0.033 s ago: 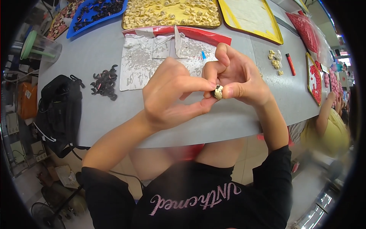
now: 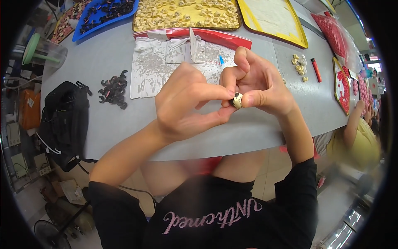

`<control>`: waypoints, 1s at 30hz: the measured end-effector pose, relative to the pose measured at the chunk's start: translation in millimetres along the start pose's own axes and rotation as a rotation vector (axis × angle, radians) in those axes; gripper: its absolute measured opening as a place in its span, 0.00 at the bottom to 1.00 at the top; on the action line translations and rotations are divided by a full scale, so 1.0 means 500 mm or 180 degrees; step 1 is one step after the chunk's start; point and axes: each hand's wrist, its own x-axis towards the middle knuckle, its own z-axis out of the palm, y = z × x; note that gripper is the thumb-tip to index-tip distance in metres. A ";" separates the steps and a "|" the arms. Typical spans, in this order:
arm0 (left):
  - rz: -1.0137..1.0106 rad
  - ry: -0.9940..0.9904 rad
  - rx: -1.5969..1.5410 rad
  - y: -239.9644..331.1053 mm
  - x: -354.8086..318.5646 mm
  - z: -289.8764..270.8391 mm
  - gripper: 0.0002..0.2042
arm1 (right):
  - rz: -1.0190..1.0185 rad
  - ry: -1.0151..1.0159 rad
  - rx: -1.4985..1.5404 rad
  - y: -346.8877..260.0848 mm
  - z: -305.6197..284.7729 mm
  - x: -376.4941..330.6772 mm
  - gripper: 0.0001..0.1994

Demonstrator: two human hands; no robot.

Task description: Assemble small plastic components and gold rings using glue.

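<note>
- Clear plastic bags, flat and crinkled with white print, lie near the bench's far edge, over a red strip.
- At the far edge sit three trays: a blue tray of dark pieces toward the far left corner, a yellow tray packed with small cream pieces, and another yellow tray lined with pale sheet.
- At the right edge lie a red bag and a red-patterned tray; the print is too small to tell.
- The bench is smooth and grey, its near edge curved by the lens.
- A heap of small black hooked clips lies left of the bags; a soft black bag hangs over the left edge.
- A few cream pieces and a red pen-like stick lie toward the right edge.
- A small cream part, with a dark spot on it, is held above the bench's near edge, between both hands.
- The left hand has thumb and forefinger closed on the part from the left.
- The right hand has its fingers pinched on the same part from the right, the other fingers curled above.
</note>
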 end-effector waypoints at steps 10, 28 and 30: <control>-0.0079 -0.0135 -0.0132 0.006 -0.001 0.000 0.22 | 0.0094 -0.0074 0.0006 -0.008 0.005 -0.001 0.20; -0.0074 -0.0286 -0.0256 0.018 0.009 -0.002 0.20 | 0.0358 0.0259 -0.0190 -0.013 0.021 -0.002 0.28; -0.0169 -0.0235 -0.0276 0.020 0.011 0.001 0.18 | 0.0345 0.0265 -0.0187 -0.013 0.019 0.000 0.28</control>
